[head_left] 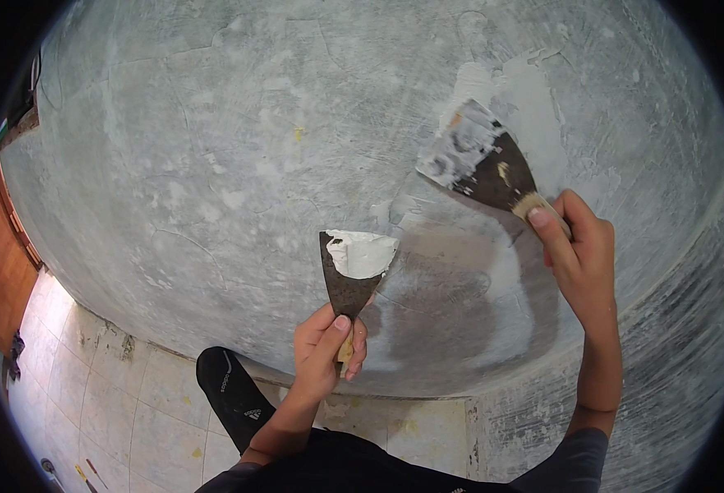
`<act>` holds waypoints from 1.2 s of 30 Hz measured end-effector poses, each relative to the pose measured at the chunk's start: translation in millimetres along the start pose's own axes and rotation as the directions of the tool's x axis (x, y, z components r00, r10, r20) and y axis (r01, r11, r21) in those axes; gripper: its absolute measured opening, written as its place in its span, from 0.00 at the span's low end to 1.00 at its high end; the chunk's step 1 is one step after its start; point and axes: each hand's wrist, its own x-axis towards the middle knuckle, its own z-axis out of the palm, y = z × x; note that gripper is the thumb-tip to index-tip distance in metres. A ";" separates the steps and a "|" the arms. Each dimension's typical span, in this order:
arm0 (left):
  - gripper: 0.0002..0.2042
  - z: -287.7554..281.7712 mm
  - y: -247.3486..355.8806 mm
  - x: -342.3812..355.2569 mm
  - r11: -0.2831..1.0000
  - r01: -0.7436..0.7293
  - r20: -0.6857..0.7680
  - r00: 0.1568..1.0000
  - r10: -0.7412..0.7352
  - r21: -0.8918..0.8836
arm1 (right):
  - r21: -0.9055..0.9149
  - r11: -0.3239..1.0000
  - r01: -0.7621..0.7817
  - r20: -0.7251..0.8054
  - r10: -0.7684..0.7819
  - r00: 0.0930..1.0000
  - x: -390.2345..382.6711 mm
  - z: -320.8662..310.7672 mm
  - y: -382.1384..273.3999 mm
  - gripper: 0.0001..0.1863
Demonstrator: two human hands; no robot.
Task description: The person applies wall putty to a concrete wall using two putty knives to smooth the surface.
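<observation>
In my left hand [326,349] is a putty knife [349,296], blade up, carrying a thick lump of white filler [362,254] across its edge. My right hand [579,246], higher and farther right, grips a wider scraper [481,160] by its pale handle. That blade tilts up and left, close to the wall, and is smeared with white and grey filler; whether it touches the surface I cannot tell. Before me the grey wall [189,148] has fresh light patches [534,107] beyond the scraper. A damp-looking streak of filler [505,271] lies below it.
A second wall [592,411] meets this one at a corner on the right. Pale floor tiles [165,386] run along the wall's foot, with small tools [91,472] lying at lower left. A brown wooden door [9,263] stands at far left. My dark-clad leg [234,394] is near the wall.
</observation>
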 end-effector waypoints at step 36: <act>0.21 -0.4 2.0 -4.9 0.999 -0.051 0.016 0.999 0.051 -0.004 | 0.078 0.997 0.005 0.054 -0.009 0.999 1.9 -16.9 -17.1 0.19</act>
